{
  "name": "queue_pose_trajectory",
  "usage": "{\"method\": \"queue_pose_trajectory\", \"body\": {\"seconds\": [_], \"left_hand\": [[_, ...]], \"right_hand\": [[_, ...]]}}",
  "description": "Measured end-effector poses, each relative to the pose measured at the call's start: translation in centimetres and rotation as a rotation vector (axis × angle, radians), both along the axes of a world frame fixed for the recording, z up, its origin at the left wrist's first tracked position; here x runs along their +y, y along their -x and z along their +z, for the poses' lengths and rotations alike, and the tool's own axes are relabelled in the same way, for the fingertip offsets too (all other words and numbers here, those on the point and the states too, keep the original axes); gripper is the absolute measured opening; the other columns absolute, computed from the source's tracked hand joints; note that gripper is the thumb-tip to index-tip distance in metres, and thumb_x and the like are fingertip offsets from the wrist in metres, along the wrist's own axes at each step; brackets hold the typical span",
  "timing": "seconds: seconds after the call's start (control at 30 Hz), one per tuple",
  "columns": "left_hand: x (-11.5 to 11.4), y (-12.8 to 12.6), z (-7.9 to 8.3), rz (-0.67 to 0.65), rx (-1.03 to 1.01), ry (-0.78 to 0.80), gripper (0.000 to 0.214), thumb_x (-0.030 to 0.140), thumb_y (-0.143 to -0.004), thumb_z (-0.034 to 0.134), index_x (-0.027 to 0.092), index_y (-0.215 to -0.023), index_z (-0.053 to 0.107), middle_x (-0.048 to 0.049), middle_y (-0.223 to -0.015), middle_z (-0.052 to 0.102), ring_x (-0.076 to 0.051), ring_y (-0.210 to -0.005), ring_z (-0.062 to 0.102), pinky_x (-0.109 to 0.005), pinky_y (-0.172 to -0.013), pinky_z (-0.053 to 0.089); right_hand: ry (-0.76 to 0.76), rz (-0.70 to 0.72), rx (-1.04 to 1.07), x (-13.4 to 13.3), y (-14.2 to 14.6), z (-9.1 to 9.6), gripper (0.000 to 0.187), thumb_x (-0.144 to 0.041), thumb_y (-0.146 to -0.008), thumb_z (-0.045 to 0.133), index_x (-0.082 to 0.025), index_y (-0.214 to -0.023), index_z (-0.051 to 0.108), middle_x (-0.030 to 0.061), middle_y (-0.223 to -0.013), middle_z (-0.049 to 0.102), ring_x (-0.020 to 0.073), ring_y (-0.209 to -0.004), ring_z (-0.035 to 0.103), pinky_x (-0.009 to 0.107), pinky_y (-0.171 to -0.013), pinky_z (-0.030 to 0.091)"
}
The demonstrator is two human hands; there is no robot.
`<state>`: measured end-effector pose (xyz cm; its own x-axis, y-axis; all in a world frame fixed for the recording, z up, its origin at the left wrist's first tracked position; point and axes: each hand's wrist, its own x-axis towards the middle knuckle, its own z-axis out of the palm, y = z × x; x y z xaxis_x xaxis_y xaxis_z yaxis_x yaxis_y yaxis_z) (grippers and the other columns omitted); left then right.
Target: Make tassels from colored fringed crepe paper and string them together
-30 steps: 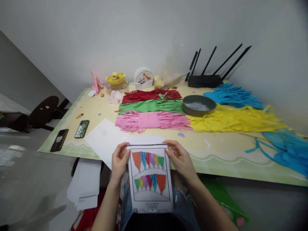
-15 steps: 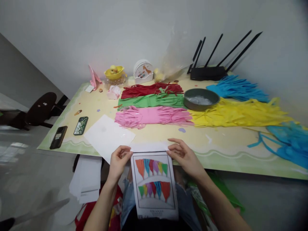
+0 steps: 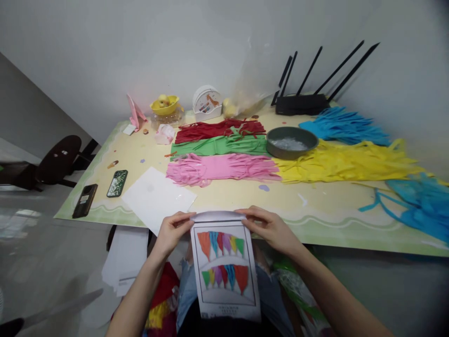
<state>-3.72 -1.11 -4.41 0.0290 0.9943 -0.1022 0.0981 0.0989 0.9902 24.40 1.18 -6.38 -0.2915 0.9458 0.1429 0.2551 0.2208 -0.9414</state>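
Observation:
My left hand (image 3: 172, 228) and my right hand (image 3: 269, 226) each pinch a top corner of a printed sheet (image 3: 224, 267). The sheet shows two arcs of coloured triangular flags and hangs over my lap, below the table's near edge (image 3: 315, 236). Its top edge curls back between my fingers. Beyond it on the table lie fringed paper strips: pink (image 3: 220, 167), green (image 3: 220, 146), red (image 3: 219, 130), yellow (image 3: 347, 161) and blue (image 3: 343, 126).
A blank white sheet (image 3: 157, 199) lies left of my hands. Two phones (image 3: 100, 191) rest near the left edge. A grey round pan (image 3: 291, 142), a black router (image 3: 301, 104), a yellow bowl (image 3: 164, 105) and more blue strips (image 3: 421, 206) are also on the table. White papers (image 3: 126, 262) hang below.
The printed sheet has shifted slightly lower and right toward my lap, and its top edge now curls over. My right fingers have closed onto the corner.

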Motion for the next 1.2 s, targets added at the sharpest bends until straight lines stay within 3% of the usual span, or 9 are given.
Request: {"method": "queue_pose_trajectory", "body": {"seconds": [0.17,0.3,0.43,0.53,0.63,0.8,1.03,1.2], "left_hand": [[0.0,0.2,0.5,-0.134,0.082,-0.120,0.019,0.029,-0.077,0.069,0.021,-0.092,0.077,-0.0105,-0.107,0.072,-0.024,-0.106,0.062,-0.035,-0.096,0.045],[0.1,0.5,0.8,-0.285,0.080,-0.103,0.019,0.029,-0.081,0.065,0.022,-0.093,0.077,-0.0110,-0.114,0.069,-0.024,-0.109,0.061,-0.035,-0.096,0.045],[0.5,0.2,1.1,-0.267,0.090,-0.094,0.016,0.031,-0.076,0.070,0.018,-0.081,0.077,-0.0117,-0.101,0.072,-0.024,-0.098,0.065,-0.033,-0.087,0.049],[0.9,0.0,1.4,-0.240,0.150,-0.070,0.022,0.033,-0.073,0.072,0.017,-0.087,0.076,-0.0103,-0.095,0.073,-0.021,-0.085,0.065,-0.029,-0.074,0.049],[1.1,-0.3,2.1,-0.280,0.267,-0.097,0.027,0.032,-0.074,0.071,0.019,-0.098,0.075,-0.0093,-0.098,0.073,-0.021,-0.085,0.064,-0.027,-0.073,0.048],[1.5,-0.4,3.2,-0.336,0.337,-0.125,0.022,0.033,-0.080,0.065,0.019,-0.091,0.078,-0.0088,-0.093,0.074,-0.021,-0.082,0.065,-0.025,-0.071,0.047],[2.0,-0.5,4.5,-0.355,0.276,0.054,0.028,0.038,-0.076,0.067,0.017,-0.090,0.079,-0.0087,-0.083,0.075,-0.012,-0.050,0.055,-0.021,-0.044,0.043],[2.0,-0.6,4.8,-0.363,0.232,0.121,0.029,0.039,-0.073,0.069,0.015,-0.088,0.079,-0.0099,-0.085,0.075,-0.013,-0.052,0.058,-0.022,-0.043,0.048]], "right_hand": [[-0.088,0.106,-0.026,-0.1,-0.4,-0.1,0.029,-0.040,-0.089,0.053,-0.025,-0.104,0.073,0.0080,-0.105,0.069,0.0224,-0.098,0.062,0.035,-0.085,0.050],[-0.078,0.202,-0.062,-0.1,-0.9,0.3,0.028,-0.037,-0.090,0.051,-0.026,-0.103,0.074,0.0068,-0.112,0.069,0.0247,-0.106,0.062,0.038,-0.092,0.047],[0.006,0.203,-0.085,-0.2,-0.7,1.4,0.030,-0.043,-0.088,0.055,-0.024,-0.097,0.075,0.0072,-0.102,0.072,0.0249,-0.096,0.064,0.034,-0.082,0.050],[0.016,0.171,-0.124,-0.2,-0.4,1.9,0.031,-0.044,-0.086,0.056,-0.024,-0.099,0.075,0.0067,-0.100,0.072,0.0232,-0.089,0.065,0.031,-0.075,0.050],[0.003,0.166,-0.152,-0.2,-0.3,2.1,0.030,-0.043,-0.086,0.057,-0.025,-0.103,0.074,0.0059,-0.101,0.072,0.0228,-0.087,0.065,0.030,-0.074,0.050],[0.062,0.122,-0.141,0.0,-0.4,2.4,0.032,-0.044,-0.085,0.058,-0.023,-0.100,0.076,0.0058,-0.102,0.073,0.0247,-0.087,0.067,0.031,-0.076,0.051],[0.126,0.160,-0.084,0.3,-0.2,3.0,0.031,-0.045,-0.083,0.060,-0.022,-0.097,0.077,0.0049,-0.099,0.074,0.0283,-0.090,0.068,0.037,-0.080,0.053],[0.180,0.198,-0.081,0.6,-0.3,3.2,0.032,-0.045,-0.081,0.061,-0.022,-0.095,0.078,0.0051,-0.100,0.074,0.0297,-0.092,0.068,0.037,-0.080,0.053]]}}
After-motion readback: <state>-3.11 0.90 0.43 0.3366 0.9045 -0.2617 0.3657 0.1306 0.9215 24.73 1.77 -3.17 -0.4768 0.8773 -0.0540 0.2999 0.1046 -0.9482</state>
